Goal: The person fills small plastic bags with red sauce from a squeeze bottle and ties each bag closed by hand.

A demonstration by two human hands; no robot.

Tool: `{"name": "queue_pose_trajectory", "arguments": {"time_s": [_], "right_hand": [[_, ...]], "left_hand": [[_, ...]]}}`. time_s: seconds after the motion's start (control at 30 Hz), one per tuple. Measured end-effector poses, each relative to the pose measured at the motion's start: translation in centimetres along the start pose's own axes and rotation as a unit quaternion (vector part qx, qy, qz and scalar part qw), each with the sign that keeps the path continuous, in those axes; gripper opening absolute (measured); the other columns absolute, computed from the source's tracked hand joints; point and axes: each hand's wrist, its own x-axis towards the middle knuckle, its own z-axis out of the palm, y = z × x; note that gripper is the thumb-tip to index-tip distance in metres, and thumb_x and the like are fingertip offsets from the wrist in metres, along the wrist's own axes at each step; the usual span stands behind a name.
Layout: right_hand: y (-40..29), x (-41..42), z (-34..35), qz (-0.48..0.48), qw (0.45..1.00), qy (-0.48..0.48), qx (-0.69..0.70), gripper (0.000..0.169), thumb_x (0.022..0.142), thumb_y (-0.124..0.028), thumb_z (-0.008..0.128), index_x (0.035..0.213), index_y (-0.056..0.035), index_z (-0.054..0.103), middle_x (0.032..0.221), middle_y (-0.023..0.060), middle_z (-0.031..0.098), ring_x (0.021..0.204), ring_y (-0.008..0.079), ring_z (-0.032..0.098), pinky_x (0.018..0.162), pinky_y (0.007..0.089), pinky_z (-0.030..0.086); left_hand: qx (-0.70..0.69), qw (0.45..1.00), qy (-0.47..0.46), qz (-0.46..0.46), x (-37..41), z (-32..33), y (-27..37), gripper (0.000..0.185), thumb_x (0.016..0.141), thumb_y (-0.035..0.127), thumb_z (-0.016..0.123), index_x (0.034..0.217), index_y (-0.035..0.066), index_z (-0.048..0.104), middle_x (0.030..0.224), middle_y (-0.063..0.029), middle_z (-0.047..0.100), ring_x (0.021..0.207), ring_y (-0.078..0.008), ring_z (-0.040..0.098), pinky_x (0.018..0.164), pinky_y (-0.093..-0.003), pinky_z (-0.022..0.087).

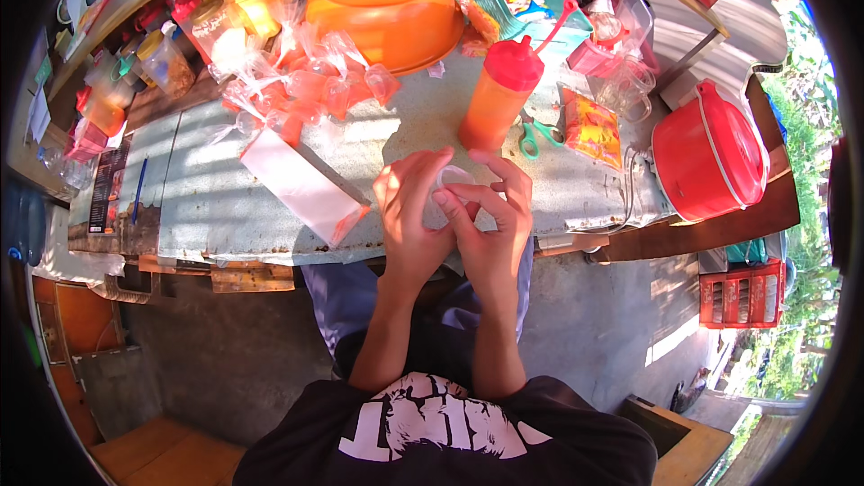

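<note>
Just past the table's front edge, my left hand (413,206) and my right hand (496,219) are close together. Between their fingers is a small clear plastic bag (437,206), partly hidden by the fingers. Beyond them stands a squeeze bottle (498,98) of orange-red sauce with a red cap. Right of the bottle lie green-handled scissors (538,138) and a yellow-and-red pouch (592,125). On the left, a long white packet (304,185) lies aslant. Behind it is a pile of knotted clear bags (317,84) filled with orange-red sauce.
An orange basin (388,13) leans at the back, beside a teal plastic basket (526,3) holding packets. Glass mugs (631,94) and a red lidded appliance (709,152) stand at the right. Jars (165,64) line the back left; a blue pen (140,190) lies nearer.
</note>
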Motion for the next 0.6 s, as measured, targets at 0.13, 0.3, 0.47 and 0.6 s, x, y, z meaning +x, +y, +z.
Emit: {"name": "queue_pose_trajectory", "arguments": {"time_s": [0.13, 0.3, 0.47, 0.6], "right_hand": [[-0.1, 0.1, 0.4, -0.009, 1.000, -0.003, -0.002, 0.017, 0.076, -0.013, 0.086, 0.092, -0.0112, 0.081, 0.126, 0.0084, 0.067, 0.119, 0.0267, 0.056, 0.092, 0.0390, 0.046], [-0.5, 0.3, 0.5, -0.028, 0.999, -0.004, -0.027, 0.016, 0.077, -0.014, 0.085, 0.093, -0.0112, 0.081, 0.127, 0.0073, 0.066, 0.121, 0.0269, 0.055, 0.093, 0.0396, 0.046], [-0.3, -0.1, 1.1, -0.038, 0.999, -0.003, -0.035, 0.017, 0.078, -0.015, 0.084, 0.094, -0.0114, 0.081, 0.128, 0.0067, 0.066, 0.121, 0.0279, 0.054, 0.093, 0.0405, 0.046], [-1.0, 0.2, 1.4, -0.041, 0.998, -0.010, -0.037, 0.017, 0.078, -0.015, 0.085, 0.094, -0.0112, 0.081, 0.128, 0.0070, 0.066, 0.120, 0.0279, 0.055, 0.093, 0.0407, 0.046]], "left_hand": [[-0.035, 0.999, -0.001, -0.015, -0.3, 0.1, -0.8, 0.062, 0.072, 0.011, 0.086, 0.130, 0.007, 0.064, 0.115, -0.0101, 0.069, 0.112, -0.0275, 0.063, 0.100, -0.0419, 0.039], [-0.033, 0.999, 0.002, -0.025, 0.3, -0.4, -0.7, 0.063, 0.070, 0.010, 0.086, 0.130, 0.006, 0.065, 0.113, -0.0108, 0.070, 0.111, -0.0278, 0.063, 0.100, -0.0414, 0.040], [-0.027, 0.999, -0.003, -0.031, 0.3, -0.9, -0.9, 0.065, 0.068, 0.010, 0.087, 0.130, 0.007, 0.066, 0.113, -0.0101, 0.071, 0.111, -0.0274, 0.064, 0.101, -0.0416, 0.040], [-0.062, 0.998, 0.007, -0.026, 0.2, -1.0, -1.6, 0.066, 0.066, 0.007, 0.086, 0.129, 0.007, 0.066, 0.114, -0.0090, 0.071, 0.112, -0.0268, 0.064, 0.100, -0.0410, 0.042]]}}
